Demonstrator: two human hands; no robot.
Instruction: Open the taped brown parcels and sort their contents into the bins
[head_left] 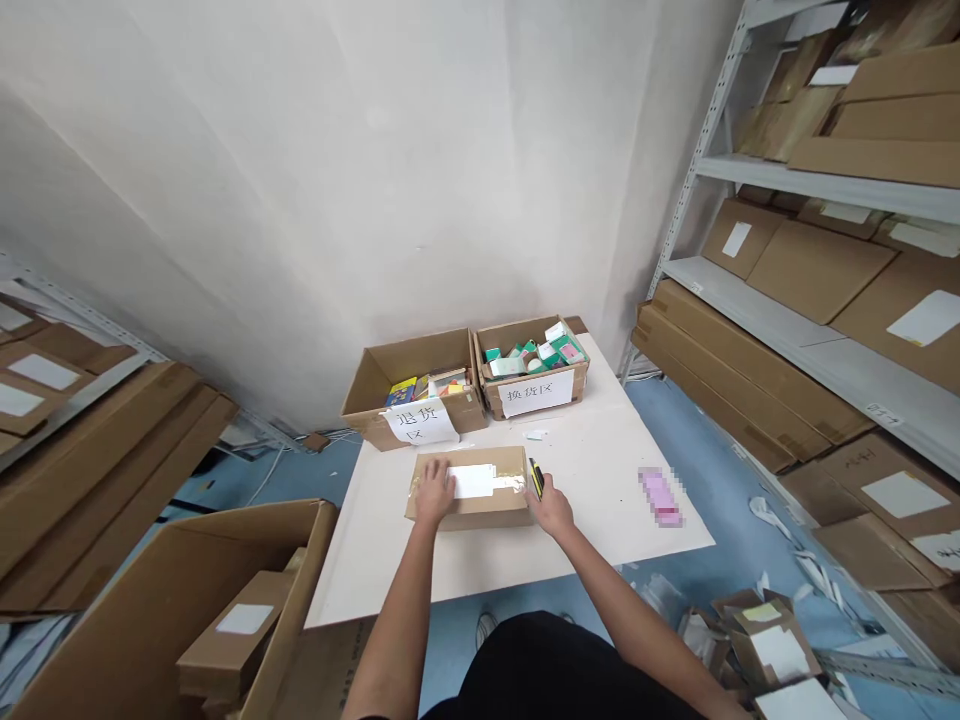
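One closed carton lies on the desk before me, a white label and glossy tape on its top. My left hand rests on its left part, fingers spread, gripping nothing. Just beside its right end, my right hand has its fingers closed around a yellow-and-black cutter. Behind the carton, two open boxes with handwritten signs hold small packages.

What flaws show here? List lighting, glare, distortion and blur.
All in the head view: soft, fairly even light on the wall; glints on the clear tape of the carton; wide-angle stretch toward the edges, tilting the right-hand shelf; pixelation over the pink item; no obvious motion blur on left hand, right hand or cutter.
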